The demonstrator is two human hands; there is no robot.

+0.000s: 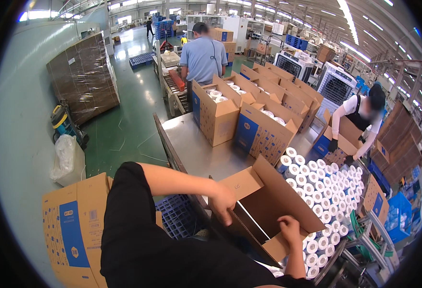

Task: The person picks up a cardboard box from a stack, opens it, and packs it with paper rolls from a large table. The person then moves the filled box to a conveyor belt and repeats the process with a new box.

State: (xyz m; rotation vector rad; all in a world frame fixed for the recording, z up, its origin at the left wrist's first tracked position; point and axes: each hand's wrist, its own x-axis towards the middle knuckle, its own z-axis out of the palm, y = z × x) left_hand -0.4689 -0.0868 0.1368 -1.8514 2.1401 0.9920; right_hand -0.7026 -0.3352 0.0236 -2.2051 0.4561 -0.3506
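An open cardboard box (288, 199) stands tilted in front of me, its flaps raised and its brown inside showing. My left hand (222, 200) grips the box's near left edge, thumb over the rim. At the right end my right hand (290, 229) is curled at a small end flap, fingers closed on the cardboard. A thin white strip shows along the inner near side of the box; the bottom is partly hidden. Right beside the box, many white-topped rolls (322, 192) stand upright, packed close together.
Open cartons (220, 117) filled with rolls stand on the metal table (184, 139) ahead. A co-worker in black gloves (360, 120) handles a carton at the right; another person (204, 60) stands beyond. Flat cartons (74, 230) lean at my left by a blue pallet (177, 216).
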